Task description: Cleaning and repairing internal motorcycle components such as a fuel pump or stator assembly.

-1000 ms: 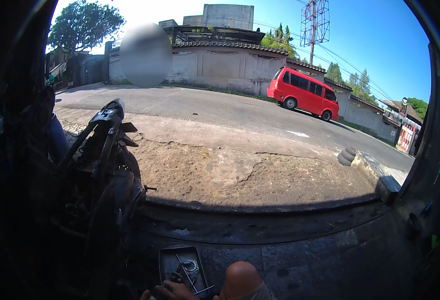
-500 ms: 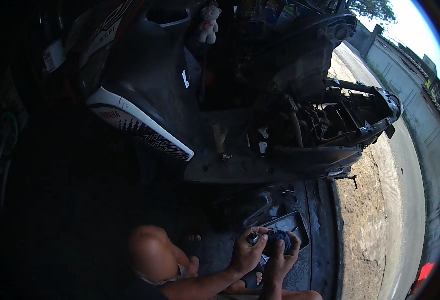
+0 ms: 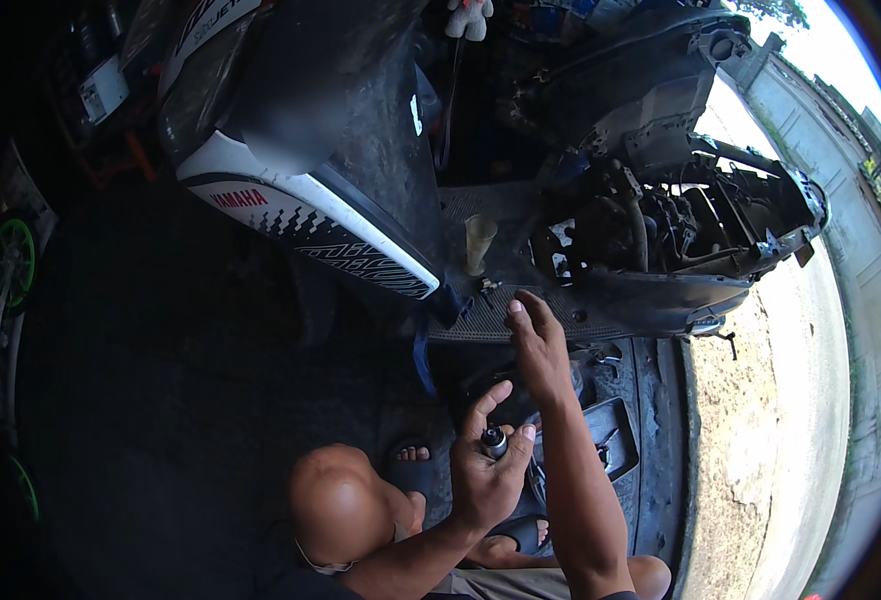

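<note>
My left hand (image 3: 486, 480) is curled around a small cylindrical part (image 3: 495, 440), black at the end and silvery on its side. Its index finger points up and away from the part. My right hand (image 3: 541, 345) stretches out over the near edge of the scooter's footboard (image 3: 531, 318), fingers apart, with nothing visible in it. Just left of its fingertips, a small metal fitting (image 3: 489, 287) lies on the footboard. Behind that fitting stands a translucent yellowish cup (image 3: 479, 243).
The partly stripped scooter (image 3: 331, 210) spans the view, its rear frame (image 3: 741, 215) bare. A tray (image 3: 629, 425) with tools lies right of my right forearm. A blue strap (image 3: 423, 362) hangs by the footboard. At far left is a green-rimmed wheel (image 3: 13, 265).
My right hand has left the dark blue round part it held beside my left hand and moved forward to the footboard. My left hand still holds the cylinder. The view has shifted.
</note>
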Demonstrator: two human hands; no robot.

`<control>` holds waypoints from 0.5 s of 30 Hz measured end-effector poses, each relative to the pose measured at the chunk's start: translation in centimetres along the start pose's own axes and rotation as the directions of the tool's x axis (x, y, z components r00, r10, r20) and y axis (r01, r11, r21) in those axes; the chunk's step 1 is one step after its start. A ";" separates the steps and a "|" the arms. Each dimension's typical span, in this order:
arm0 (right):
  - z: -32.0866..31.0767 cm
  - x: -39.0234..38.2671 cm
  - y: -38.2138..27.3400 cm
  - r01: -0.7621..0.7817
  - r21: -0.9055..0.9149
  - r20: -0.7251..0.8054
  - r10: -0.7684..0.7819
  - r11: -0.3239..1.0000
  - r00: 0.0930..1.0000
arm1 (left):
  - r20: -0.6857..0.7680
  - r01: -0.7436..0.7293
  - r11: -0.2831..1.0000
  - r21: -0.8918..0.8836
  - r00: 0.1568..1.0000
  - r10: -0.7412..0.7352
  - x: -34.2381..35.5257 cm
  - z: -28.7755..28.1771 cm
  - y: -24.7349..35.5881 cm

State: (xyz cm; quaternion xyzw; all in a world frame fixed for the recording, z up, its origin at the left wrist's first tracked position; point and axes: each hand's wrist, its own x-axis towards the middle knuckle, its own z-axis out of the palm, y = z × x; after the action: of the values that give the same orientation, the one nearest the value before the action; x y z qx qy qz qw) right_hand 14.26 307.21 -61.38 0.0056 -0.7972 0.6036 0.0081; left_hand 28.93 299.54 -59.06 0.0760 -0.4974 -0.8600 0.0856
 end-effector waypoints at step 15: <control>-15.4 -19.5 -5.6 0.039 0.221 -0.285 0.026 0.974 0.958 | 0.657 -0.280 0.928 0.244 0.752 0.054 -1.7 9.1 -3.6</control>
State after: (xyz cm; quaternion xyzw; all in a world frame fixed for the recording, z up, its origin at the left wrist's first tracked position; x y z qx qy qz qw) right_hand 33.95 320.49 -52.25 -0.0783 -0.7143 0.6842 0.1247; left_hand 28.41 309.32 -57.61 -0.2537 -0.6369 -0.7276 -0.0251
